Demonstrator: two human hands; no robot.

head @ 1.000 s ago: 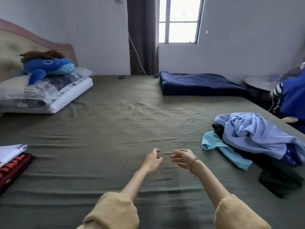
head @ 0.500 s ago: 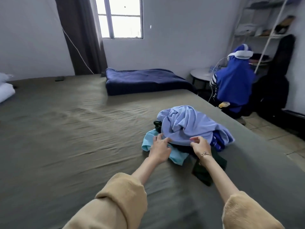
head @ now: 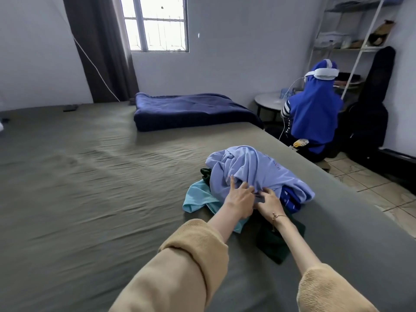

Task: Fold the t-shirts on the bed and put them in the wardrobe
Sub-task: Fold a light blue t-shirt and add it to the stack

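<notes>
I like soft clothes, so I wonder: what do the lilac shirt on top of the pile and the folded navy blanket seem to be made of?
Lilac shirt: probably a thin matte knit, cotton-like; it crumples in soft folds. Navy blanket: thicker, plush-looking fabric, perhaps fleece; rounded folded edges, dull surface.

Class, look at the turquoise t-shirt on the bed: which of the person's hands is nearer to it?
Left. The left hand lies right beside the turquoise t-shirt, over its right edge at the pile. The right hand is farther right, beyond the left hand, at the lavender t-shirt.
</notes>
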